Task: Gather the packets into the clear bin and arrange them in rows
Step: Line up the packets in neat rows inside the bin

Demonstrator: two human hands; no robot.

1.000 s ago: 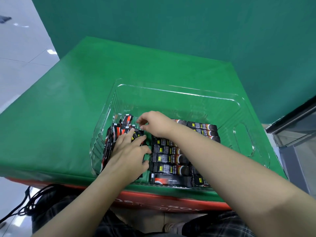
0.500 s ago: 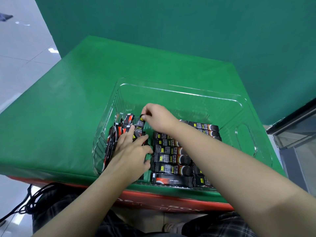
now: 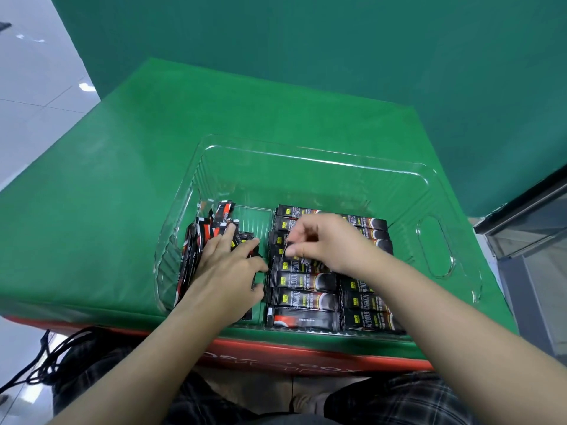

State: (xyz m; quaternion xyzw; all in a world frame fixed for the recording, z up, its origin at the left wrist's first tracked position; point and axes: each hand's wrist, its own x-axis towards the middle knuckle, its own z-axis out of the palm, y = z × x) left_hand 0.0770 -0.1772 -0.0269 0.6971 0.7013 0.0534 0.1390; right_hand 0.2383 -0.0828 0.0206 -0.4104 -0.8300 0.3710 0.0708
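Your right hand [image 3: 322, 240] had moved from the left stack to the flat rows of black stick packets [image 3: 302, 299], pinching one; your left hand [image 3: 228, 271] pressed flat, fingers straight, on upright packets at lower centre inside the clear plastic bin [image 3: 435, 246].

Green-covered table [image 3: 129, 185]; clear bin [image 3: 435, 250] resting on it, near the front edge

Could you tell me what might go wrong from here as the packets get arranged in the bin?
The upright stack under the left hand leans on the clear bin wall and may topple if released. The right hand, fingers curled over the flat rows, could knock them askew.
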